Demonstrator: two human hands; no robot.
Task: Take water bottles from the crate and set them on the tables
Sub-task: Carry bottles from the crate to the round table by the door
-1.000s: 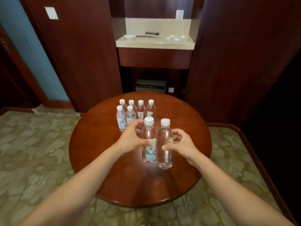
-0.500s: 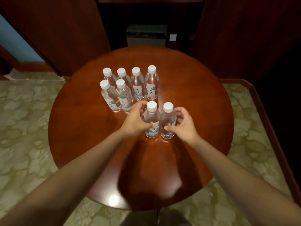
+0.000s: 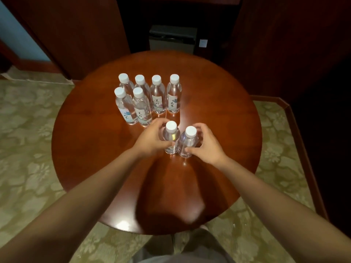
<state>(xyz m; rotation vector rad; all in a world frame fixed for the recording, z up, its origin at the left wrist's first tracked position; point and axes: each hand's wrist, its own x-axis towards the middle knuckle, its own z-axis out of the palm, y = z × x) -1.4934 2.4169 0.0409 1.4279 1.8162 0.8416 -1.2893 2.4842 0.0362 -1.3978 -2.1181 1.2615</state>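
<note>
The person is bending over the round wooden desk [image 3: 218, 103]. The left hand [image 3: 150, 137] is curling round the left water bottle [image 3: 171, 127], and the right hand [image 3: 207, 143] is gripping the right water bottle [image 3: 190, 131] just beside it. Both are standing upright near the desk's middle. Six more capped bottles [image 3: 157, 99] are standing grouped just beyond them, four behind and two in front.

A pale green carpet [image 3: 28, 149] with a leafy floral pattern covers the floor on the left, right and near sides. Dark reddish wood panelling [image 3: 79, 31] lines the far wall. In a dark recess at far centre stands a grey box [image 3: 171, 39], with a small white wall plate [image 3: 203, 43] just to its right. A blue surface [image 3: 24, 40] shows at far left. A wooden skirting board [image 3: 302, 149] edges the carpet on the right.
</note>
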